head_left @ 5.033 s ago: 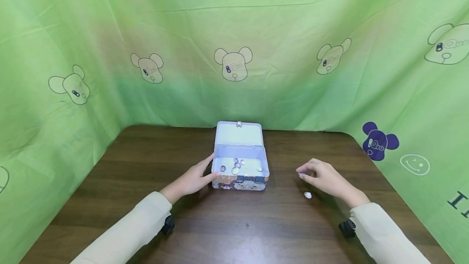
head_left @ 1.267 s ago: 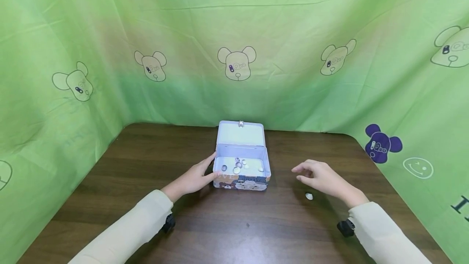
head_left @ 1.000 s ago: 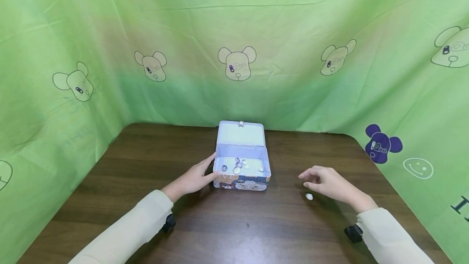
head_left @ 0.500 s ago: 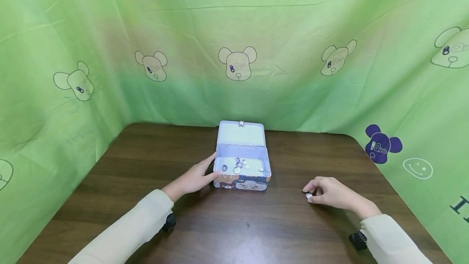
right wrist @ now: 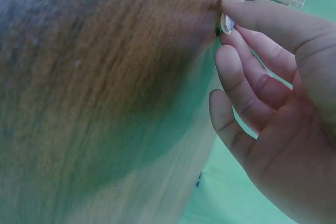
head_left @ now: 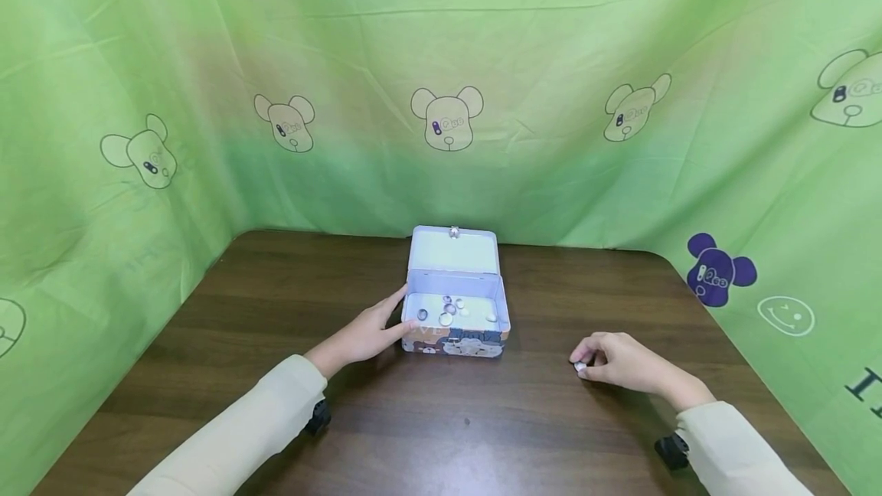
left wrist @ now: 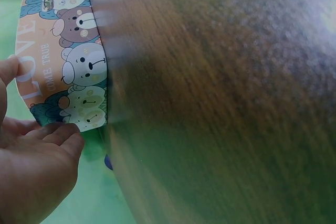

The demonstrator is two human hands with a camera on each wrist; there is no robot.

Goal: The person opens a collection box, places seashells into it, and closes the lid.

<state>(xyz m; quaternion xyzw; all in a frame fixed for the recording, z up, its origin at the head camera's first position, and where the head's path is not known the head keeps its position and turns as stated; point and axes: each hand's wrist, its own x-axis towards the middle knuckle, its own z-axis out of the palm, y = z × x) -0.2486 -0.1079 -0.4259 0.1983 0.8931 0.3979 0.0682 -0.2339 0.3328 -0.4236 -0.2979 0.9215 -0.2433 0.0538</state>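
Note:
A tin box stands on the table with its lid raised. Several small white and purplish seashells lie on its floor. My left hand holds the box at its front left corner, thumb on the front rim and fingers along the side. To the right of the box, low at the tabletop, my right hand pinches a small white seashell between thumb and index finger. The other fingers of that hand curve loosely in the right wrist view.
Beneath everything is a dark brown wooden table with rounded far corners. A green cloth printed with bear heads hangs behind and at both sides. Each wrist wears a black device.
From over the table my right hand has come down and nearer, and has pinched the white seashell lying there. Since five seconds ago another pale shell has appeared in the box. The left hand stays.

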